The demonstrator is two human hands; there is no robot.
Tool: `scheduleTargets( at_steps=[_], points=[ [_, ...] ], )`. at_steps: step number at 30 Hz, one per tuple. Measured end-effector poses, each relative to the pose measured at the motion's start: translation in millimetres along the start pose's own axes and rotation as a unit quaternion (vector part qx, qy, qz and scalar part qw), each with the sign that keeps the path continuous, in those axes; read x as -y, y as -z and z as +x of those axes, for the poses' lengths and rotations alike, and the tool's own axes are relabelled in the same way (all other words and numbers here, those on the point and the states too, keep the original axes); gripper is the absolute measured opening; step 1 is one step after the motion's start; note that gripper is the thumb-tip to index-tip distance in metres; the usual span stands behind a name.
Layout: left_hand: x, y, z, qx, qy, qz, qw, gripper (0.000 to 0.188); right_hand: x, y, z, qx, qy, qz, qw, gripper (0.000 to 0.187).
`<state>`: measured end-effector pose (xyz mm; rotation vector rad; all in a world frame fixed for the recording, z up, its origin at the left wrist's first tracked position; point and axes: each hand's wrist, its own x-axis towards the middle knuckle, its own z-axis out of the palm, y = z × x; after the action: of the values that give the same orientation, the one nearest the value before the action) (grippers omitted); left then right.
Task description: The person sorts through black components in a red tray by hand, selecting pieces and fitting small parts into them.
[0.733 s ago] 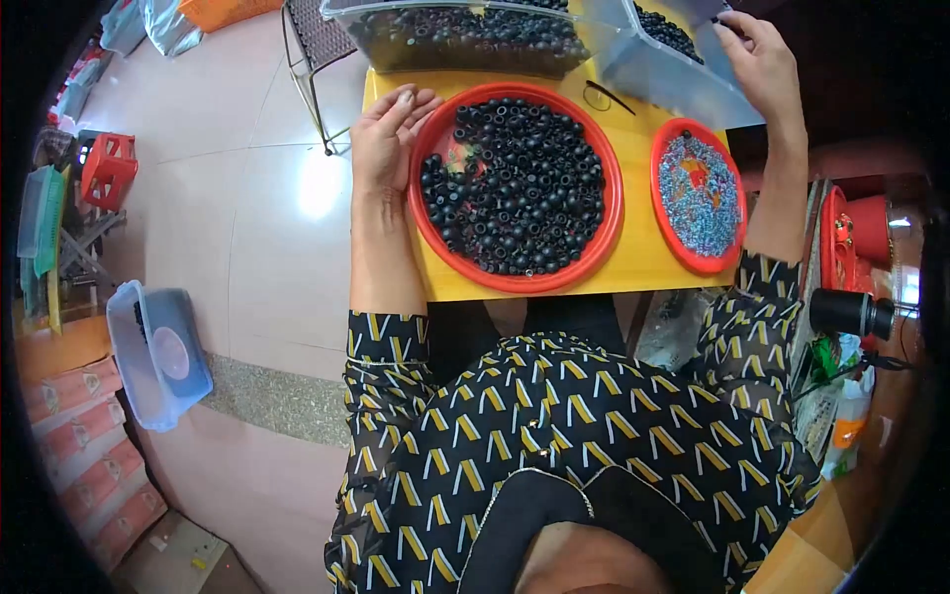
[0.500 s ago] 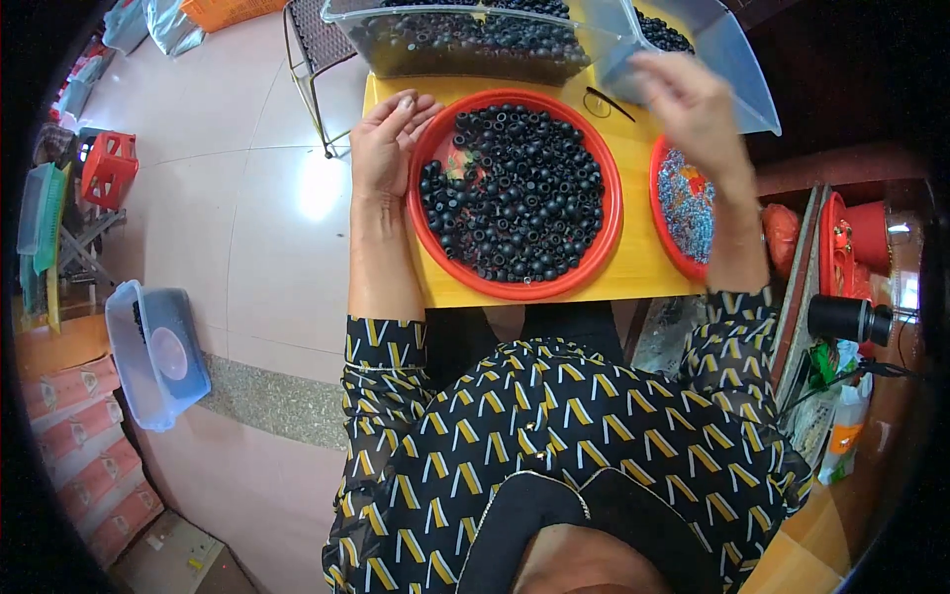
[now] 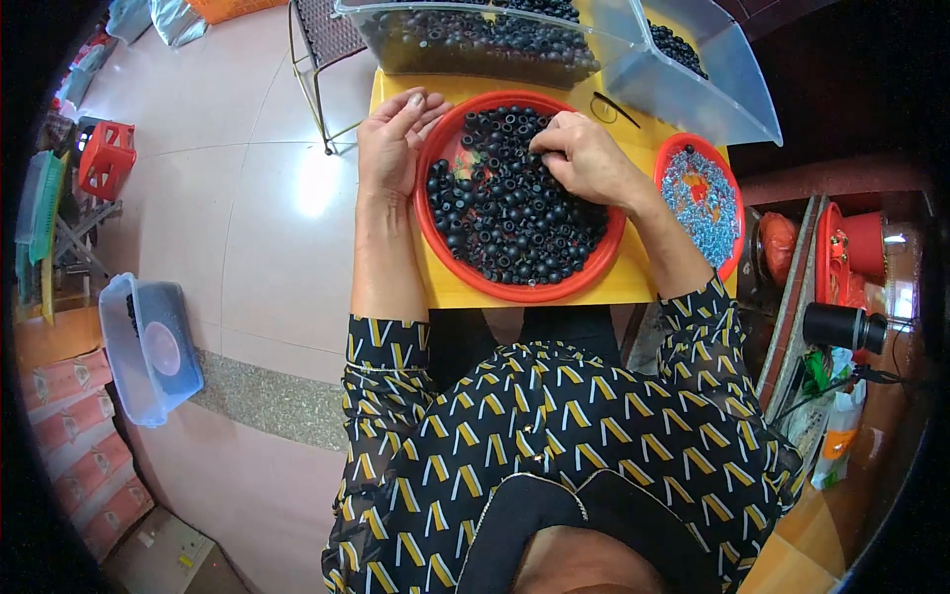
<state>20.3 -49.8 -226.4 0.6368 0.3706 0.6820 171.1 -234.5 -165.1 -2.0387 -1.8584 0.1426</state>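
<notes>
A round red tray (image 3: 440,259) on the yellow table (image 3: 643,289) holds a heap of small black, hollow, bead-like caps (image 3: 520,213). My right hand (image 3: 594,163) reaches over the tray's far right part, its thumb and fingers drawn together among the caps. Whatever lies between those fingertips is hidden. Beside the tray's left rim rests my left hand (image 3: 396,144), palm turned up, thumb against the index finger and the other fingers loosely curled; I cannot make out anything in its pinch. To the right, a smaller red tray (image 3: 737,208) carries shiny blue-silver pieces (image 3: 698,223), with one black cap near its far edge.
Two clear plastic bins, a left one (image 3: 416,45) and a right one (image 3: 727,84), stand at the back with more black caps. Glasses (image 3: 618,111) lie near the right bin. A dark stool (image 3: 327,40) is at far left; a black cylinder (image 3: 841,327) sits right.
My right hand has moved left from beside the right bin and down to the caps in the large tray. The smaller tray now shows more fully. My left hand stays beside the rim.
</notes>
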Motion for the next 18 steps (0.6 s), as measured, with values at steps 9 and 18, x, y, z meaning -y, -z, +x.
scheduleTargets(
  at_steps=[9,18],
  points=[
    [3,-3,2,0.000,-0.005,-0.006,1.000,0.022,19,-29,17,-0.076,0.028,-0.002,0.997,0.019],
    [0,-2,0,-0.006,-0.002,0.003,1.000,0.022,14,-16,34,-0.075,0.013,0.101,0.992,0.021]
  ],
)
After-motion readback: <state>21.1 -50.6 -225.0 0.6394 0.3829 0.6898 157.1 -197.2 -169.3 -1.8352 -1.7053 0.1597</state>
